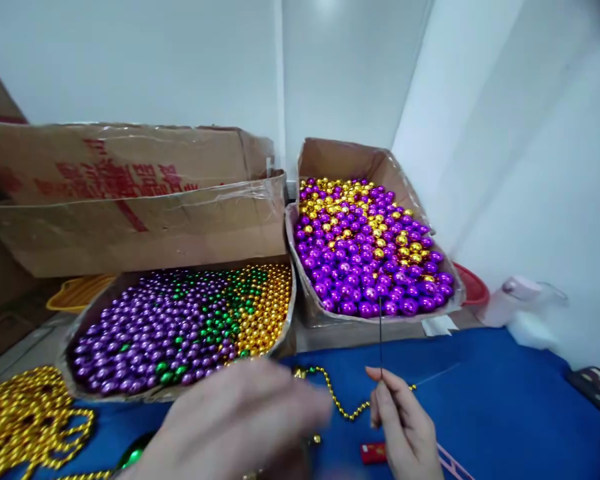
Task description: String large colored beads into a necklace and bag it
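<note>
Thumb and forefinger of the right hand [407,427] are clamped together on a thin, dark, straight rod [381,340], which rises upright from the fingertips. Just beside these fingers, a curved string of small, shiny gold beads [350,418] lies on smooth blue cloth [510,413]. The left hand [235,420] is blurred, so whether its fingers are together or holding anything I cannot tell; it blocks part of the cloth and of a cardboard box's front edge. That brown box [220,233] contains glossy round purple, green and gold beads. A small red block [373,453] lies near the right wrist. Farther out are looped gold bead strands [23,413] and a plastic-lined cardboard carton [350,157] of larger purple and gold balls.
</note>
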A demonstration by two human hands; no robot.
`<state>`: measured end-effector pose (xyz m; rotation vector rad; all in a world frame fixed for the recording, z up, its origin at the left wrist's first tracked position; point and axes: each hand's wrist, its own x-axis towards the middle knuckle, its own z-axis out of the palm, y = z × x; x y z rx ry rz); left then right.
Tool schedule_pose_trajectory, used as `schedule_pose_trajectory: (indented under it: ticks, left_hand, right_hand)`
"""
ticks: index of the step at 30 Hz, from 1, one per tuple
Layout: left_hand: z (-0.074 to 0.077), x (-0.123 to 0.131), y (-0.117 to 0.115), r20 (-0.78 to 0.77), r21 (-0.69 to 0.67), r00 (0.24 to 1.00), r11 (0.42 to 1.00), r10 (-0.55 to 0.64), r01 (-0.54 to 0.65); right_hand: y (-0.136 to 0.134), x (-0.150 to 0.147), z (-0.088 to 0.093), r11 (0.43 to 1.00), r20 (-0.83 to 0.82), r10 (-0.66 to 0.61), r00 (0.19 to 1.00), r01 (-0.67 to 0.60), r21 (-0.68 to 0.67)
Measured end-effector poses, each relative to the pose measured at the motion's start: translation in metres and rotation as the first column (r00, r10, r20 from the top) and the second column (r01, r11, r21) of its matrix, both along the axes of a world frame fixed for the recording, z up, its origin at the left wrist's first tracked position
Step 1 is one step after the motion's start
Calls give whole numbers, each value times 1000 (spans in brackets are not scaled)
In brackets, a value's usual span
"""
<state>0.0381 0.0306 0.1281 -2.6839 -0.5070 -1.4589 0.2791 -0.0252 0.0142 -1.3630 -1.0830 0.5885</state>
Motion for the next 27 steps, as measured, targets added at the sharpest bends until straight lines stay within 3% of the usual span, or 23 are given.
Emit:
schedule_pose_trajectory:
  ticks: [1,3,4,6,9,12,15,17,18,19,20,21,22,23,24,25,27]
  left_hand:
    - [5,18,17,-60,26,998,1000,7,-6]
    - [10,56,57,-194,-31,973,990,127,-135]
    - [10,73,79,-277,-44,938,972,210,-230]
    - [4,102,119,-485,-33,799,905,357,-424]
    - [-7,131,159,-608,-38,710,880,355,-473]
    - [-13,145,172,-634,-107,720,891,280,-440]
    - [-10,145,167,-609,-159,751,889,255,-430]
    - [-7,138,155,-494,-278,845,883,206,-378]
    - [-6,132,146,-358,-439,925,852,126,-286]
    - [-6,126,136,-152,-640,988,759,25,-118]
    - [-7,119,125,110,-805,993,581,-47,117]
    - [-9,112,114,364,-867,930,347,-53,359]
    - [-13,104,103,546,-831,838,126,-2,542]
    - [-18,98,93,643,-763,763,-29,64,646]
    - [-23,91,84,694,-698,709,-122,129,706]
    - [-29,86,77,720,-647,669,-168,187,743]
    - [-39,76,66,743,-576,610,-201,274,792]
  right_hand:
    - [0,3,-1,1000,3,-10,1000,10,-22]
    - [0,11,-3,999,26,-22,999,23,-46]
    - [0,14,-5,999,45,-18,999,20,-45]
    - [0,20,-8,1000,91,5,996,-3,-27]
    - [-1,24,-13,999,140,43,989,-42,-10]
    - [-5,23,-13,999,149,49,988,-48,-12]
    - [-7,22,-11,998,165,65,984,-63,-16]
    - [-8,23,-10,997,198,76,977,-73,-23]
    - [-8,23,-10,997,233,75,969,-72,-25]
    - [-8,23,-11,997,283,79,956,-74,-26]
    - [-8,23,-12,997,338,82,938,-79,-22]
    - [-8,22,-13,996,391,88,916,-89,-16]
    - [-8,21,-15,994,439,99,893,-108,-5]
    - [-8,20,-16,991,482,110,869,-133,14]
    - [-8,18,-17,986,520,119,846,-161,36]
    - [-8,15,-18,980,553,125,823,-189,60]
    - [-9,11,-18,968,610,121,783,-230,103]
